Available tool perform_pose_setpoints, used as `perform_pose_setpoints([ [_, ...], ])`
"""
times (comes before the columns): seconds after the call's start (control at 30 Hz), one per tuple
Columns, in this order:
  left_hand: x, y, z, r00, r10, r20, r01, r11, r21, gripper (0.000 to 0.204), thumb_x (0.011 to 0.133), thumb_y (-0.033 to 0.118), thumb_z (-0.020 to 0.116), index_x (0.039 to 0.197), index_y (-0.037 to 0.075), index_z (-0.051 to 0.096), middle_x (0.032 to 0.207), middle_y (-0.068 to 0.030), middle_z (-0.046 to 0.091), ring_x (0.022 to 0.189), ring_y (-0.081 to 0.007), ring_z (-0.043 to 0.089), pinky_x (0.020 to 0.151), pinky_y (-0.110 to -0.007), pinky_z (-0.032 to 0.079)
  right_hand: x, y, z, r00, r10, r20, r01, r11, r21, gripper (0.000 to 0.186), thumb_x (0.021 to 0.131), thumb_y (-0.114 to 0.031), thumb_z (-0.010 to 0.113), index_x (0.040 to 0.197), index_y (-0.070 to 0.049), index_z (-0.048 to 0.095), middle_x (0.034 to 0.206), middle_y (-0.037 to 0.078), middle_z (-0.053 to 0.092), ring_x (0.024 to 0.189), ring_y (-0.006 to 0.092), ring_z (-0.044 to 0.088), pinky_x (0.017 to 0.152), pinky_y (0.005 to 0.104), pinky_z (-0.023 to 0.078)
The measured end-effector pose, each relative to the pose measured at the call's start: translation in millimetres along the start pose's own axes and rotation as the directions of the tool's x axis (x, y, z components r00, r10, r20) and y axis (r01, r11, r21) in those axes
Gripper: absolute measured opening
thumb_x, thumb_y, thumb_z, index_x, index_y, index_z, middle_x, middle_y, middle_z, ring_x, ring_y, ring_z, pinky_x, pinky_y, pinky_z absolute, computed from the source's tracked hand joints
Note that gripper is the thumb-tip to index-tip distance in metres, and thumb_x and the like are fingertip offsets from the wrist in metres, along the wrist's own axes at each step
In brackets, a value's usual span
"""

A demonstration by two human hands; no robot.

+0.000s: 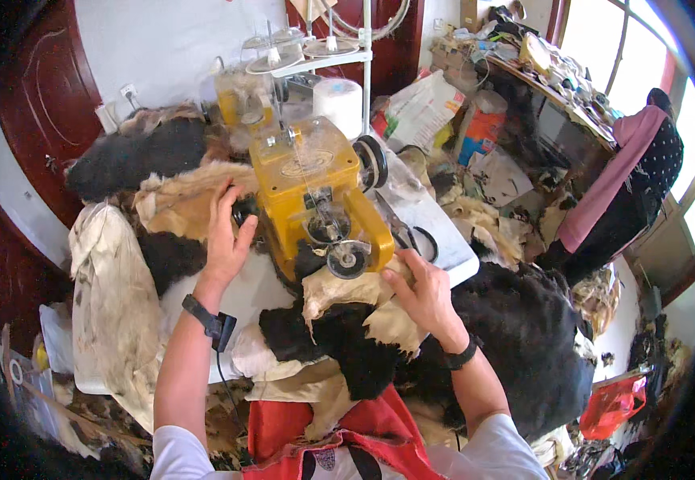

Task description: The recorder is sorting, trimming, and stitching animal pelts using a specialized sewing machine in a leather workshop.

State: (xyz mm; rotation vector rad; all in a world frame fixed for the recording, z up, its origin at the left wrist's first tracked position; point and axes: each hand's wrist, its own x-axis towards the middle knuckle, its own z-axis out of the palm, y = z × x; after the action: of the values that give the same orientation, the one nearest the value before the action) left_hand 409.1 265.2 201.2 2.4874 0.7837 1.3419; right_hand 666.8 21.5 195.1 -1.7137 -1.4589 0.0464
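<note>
A yellow fur sewing machine (291,164) with two metal discs (347,260) at its front stands on a white table (455,244). My left hand (229,228) is open beside the black knob (245,210) at the machine's left, fingers apart. My right hand (421,290) is closed on a cream pelt piece (383,322) at the machine's lower right. That piece lies with black fur (347,352) below the discs. Large scissors (419,238) lie just beyond my right hand.
Pelts (115,288) cover the table's left, black fur (523,352) its right. Thread stands (315,52) and a second yellow machine (235,96) are behind. A cluttered bench (539,80), draped clothing (627,184) and a red bag (611,404) are at right.
</note>
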Motion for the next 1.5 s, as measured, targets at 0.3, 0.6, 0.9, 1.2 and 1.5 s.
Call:
perform_pose_setpoints([
  [0.3, 16.4, -13.1, -7.8, 0.987, 0.107, 0.123, -0.106, 0.994, -0.009, 0.072, 0.084, 0.028, 0.072, 0.141, 0.001, 0.038, 0.144, -0.0218, 0.041, 0.135, -0.0381, 0.039, 0.113, -0.044, 0.031, 9.5, 14.1, 4.4, 0.986, 0.047, 0.157, -0.061, 0.994, 0.085, 0.027, 0.093, -0.024, 0.063, 0.109, -0.003, 0.059, 0.084, 0.021, 0.064, 0.074, 0.0399, 0.064, 0.063, 0.0441, 0.049],
  [0.6, 53.5, -39.5, -19.2, 0.425, -0.551, 0.718, 0.905, 0.238, -0.353, 0.054, 0.095, 0.054, 0.044, 0.115, 0.007, 0.059, 0.104, -0.0126, 0.065, 0.082, -0.0267, 0.066, 0.069, -0.039, 0.052, 10.7, 11.9, 8.3, 0.974, 0.116, 0.193, -0.142, 0.981, 0.13, 0.025, 0.092, -0.025, 0.063, 0.105, -0.004, 0.06, 0.071, 0.02, 0.061, 0.069, 0.0412, 0.063, 0.06, 0.0455, 0.048],
  [0.9, 30.4, -0.9, 5.1, 0.988, -0.152, -0.018, 0.144, 0.964, -0.225, 0.044, 0.097, 0.04, 0.051, 0.122, 0.004, 0.055, 0.102, -0.0078, 0.064, 0.1, -0.0237, 0.061, 0.093, -0.035, 0.047, 1.3, 12.2, 15.6, 0.979, 0.136, 0.154, -0.155, 0.981, 0.118, 0.026, 0.095, -0.028, 0.061, 0.105, -0.004, 0.058, 0.071, 0.021, 0.062, 0.067, 0.0413, 0.063, 0.058, 0.0456, 0.047],
  [1.2, 34.5, -1.2, -7.9, 0.546, -0.683, 0.485, 0.814, 0.295, -0.501, 0.06, 0.099, 0.06, 0.04, 0.123, 0.008, 0.056, 0.092, -0.0075, 0.067, 0.073, -0.0197, 0.066, 0.059, -0.033, 0.053, -21.2, 4.5, 30.3, 0.99, 0.143, -0.003, -0.14, 0.977, 0.162, 0.027, 0.095, -0.025, 0.061, 0.112, -0.004, 0.059, 0.077, 0.022, 0.064, 0.071, 0.0433, 0.064, 0.061, 0.046, 0.049],
  [1.5, -135.5, 26.6, -42.8, 0.823, -0.465, 0.326, 0.565, 0.731, -0.383, 0.038, 0.097, 0.033, 0.063, 0.121, 0.005, 0.059, 0.116, -0.0081, 0.064, 0.104, -0.0196, 0.063, 0.083, -0.031, 0.051, -154.7, 53.1, 13.1, 0.947, 0.215, 0.239, -0.285, 0.906, 0.314, 0.02, 0.087, -0.004, 0.064, 0.107, -0.002, 0.065, 0.077, 0.013, 0.06, 0.068, 0.0257, 0.062, 0.063, 0.0325, 0.05],
])
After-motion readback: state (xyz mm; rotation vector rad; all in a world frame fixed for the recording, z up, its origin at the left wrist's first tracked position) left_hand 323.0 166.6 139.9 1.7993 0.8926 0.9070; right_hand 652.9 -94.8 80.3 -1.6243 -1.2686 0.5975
